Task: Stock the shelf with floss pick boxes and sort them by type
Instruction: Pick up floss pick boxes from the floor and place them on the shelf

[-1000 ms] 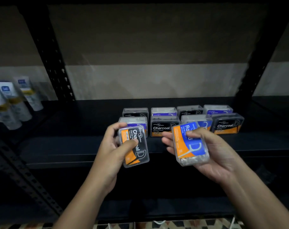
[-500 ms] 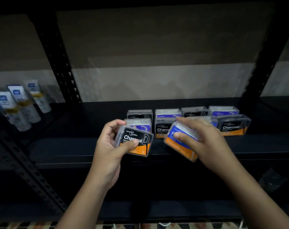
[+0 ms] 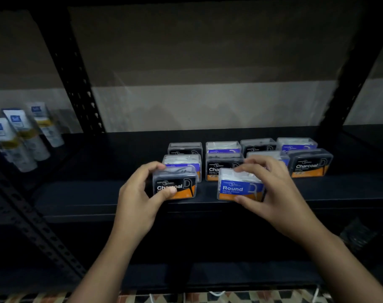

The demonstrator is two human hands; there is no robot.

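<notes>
On the dark metal shelf [image 3: 98, 193], the left hand [image 3: 138, 200] grips a clear plastic floss pick box with a black and orange "Charcoal" label [image 3: 175, 184], thumb across its front and fingers curled over its top. The right hand [image 3: 273, 193] pinches a clear plastic floss pick box with a blue and orange "Round" label [image 3: 238, 186], fingers on its lid and thumb under its front edge. Both boxes stand upright at the front of the shelf, apart from each other.

Just behind them, two rows of similar boxes crowd the space. The nearer row holds a blue-labelled box [image 3: 183, 162] directly behind the held black one, a black-labelled box [image 3: 221, 167] in the gap between the hands, a blue one mostly hidden by the right fingers, and a black "Charcoal" box [image 3: 309, 162] at the far right. The back row [image 3: 241, 146] alternates black and blue.

To the left, beyond a perforated black upright post [image 3: 77, 73], white tubes with blue labels and yellow bands [image 3: 26, 136] lean on the neighbouring shelf. The wall behind is dim, grey-brown above a paler band. A patterned floor shows at the bottom edge.
</notes>
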